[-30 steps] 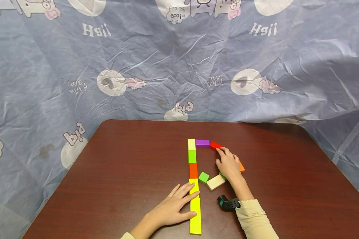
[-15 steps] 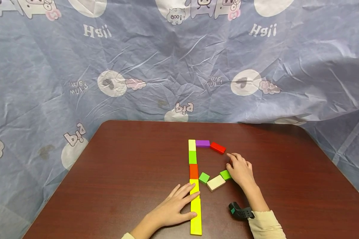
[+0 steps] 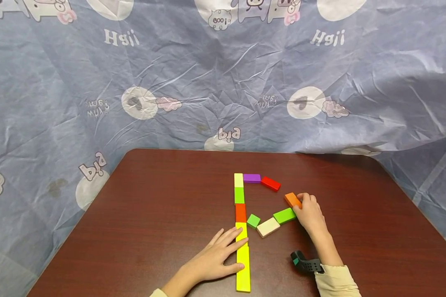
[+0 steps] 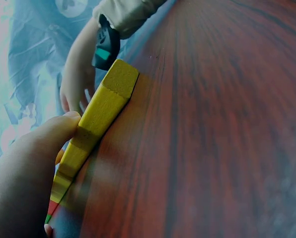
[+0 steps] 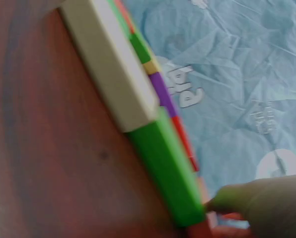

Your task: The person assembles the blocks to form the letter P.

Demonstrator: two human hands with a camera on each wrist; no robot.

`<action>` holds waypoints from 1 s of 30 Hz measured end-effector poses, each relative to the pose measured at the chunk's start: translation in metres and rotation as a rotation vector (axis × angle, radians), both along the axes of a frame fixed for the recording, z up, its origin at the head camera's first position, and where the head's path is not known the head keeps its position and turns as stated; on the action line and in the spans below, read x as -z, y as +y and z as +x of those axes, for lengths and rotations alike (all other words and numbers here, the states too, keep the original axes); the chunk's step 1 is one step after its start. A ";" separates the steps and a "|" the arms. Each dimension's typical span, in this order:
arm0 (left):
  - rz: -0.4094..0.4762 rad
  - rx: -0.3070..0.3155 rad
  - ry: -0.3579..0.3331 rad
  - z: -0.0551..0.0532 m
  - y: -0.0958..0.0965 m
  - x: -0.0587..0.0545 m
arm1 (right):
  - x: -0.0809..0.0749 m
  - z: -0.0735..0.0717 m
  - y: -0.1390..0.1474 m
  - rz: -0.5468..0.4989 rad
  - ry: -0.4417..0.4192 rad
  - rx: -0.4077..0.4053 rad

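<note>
My left hand lies with spread fingers across two yellow blocks set end to end; in the left wrist view the thumb touches the side of the yellow block. My right hand pinches the orange block near its right end, index finger beyond it, thumb on the near side. Just below, the long green block meets the cream block, and the thumb is close to its right end. The small green block sits between the cream block and the row.
Above the yellow blocks the row continues with an orange-red block, a green block and a pale yellow block. A purple block and a red block extend right from its top. Patterned cloth hangs behind the dark table.
My right hand has moved from the red block rightward and down to the orange block, which now lies farther left and up, at a different slant. My left hand has stayed put.
</note>
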State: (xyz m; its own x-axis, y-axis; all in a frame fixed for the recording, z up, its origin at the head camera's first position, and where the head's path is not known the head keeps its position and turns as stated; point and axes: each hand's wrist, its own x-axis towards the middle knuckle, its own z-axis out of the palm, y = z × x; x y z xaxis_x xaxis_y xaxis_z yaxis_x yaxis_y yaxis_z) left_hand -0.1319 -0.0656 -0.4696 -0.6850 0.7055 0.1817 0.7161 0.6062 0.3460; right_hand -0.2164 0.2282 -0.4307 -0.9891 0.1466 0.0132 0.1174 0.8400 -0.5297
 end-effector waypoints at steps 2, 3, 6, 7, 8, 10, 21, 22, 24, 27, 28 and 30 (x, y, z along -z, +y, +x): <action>0.001 0.001 0.001 0.000 0.000 0.000 | 0.007 -0.003 -0.002 -0.017 0.076 0.006; 0.001 0.000 0.003 0.000 0.000 0.000 | 0.010 -0.005 -0.003 -0.026 0.110 0.003; 0.000 0.000 -0.002 -0.001 0.000 -0.001 | 0.018 -0.008 -0.004 -0.053 0.177 -0.008; 0.000 0.000 -0.004 -0.001 0.000 -0.001 | 0.020 -0.009 -0.004 -0.062 0.188 -0.012; -0.001 -0.001 -0.005 -0.001 0.000 -0.001 | 0.021 -0.009 -0.004 -0.071 0.193 -0.016; -0.002 -0.001 -0.009 -0.001 0.000 -0.001 | 0.024 -0.010 -0.003 -0.086 0.194 -0.024; -0.003 -0.005 -0.018 0.000 0.001 0.001 | 0.033 -0.014 0.003 -0.179 0.178 -0.062; -0.003 -0.006 -0.016 0.000 0.001 0.001 | 0.033 -0.014 0.003 -0.179 0.175 -0.065; -0.004 -0.005 -0.012 0.000 0.001 0.001 | 0.034 -0.014 0.003 -0.177 0.169 -0.071; -0.004 -0.004 -0.004 -0.001 0.001 0.001 | 0.034 -0.014 0.002 -0.164 0.169 -0.076; -0.004 -0.003 -0.001 -0.001 0.001 0.001 | 0.035 -0.014 0.002 -0.161 0.171 -0.077; -0.004 -0.003 0.002 -0.001 0.001 0.001 | 0.036 -0.014 0.002 -0.152 0.181 -0.082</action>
State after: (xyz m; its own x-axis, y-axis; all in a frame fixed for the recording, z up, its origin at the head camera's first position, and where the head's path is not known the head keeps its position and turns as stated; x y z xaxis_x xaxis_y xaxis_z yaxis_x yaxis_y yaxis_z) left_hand -0.1330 -0.0647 -0.4710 -0.6866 0.7044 0.1799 0.7151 0.6097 0.3419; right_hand -0.2306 0.2306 -0.4663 -0.9813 0.0801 0.1752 -0.0560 0.7517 -0.6572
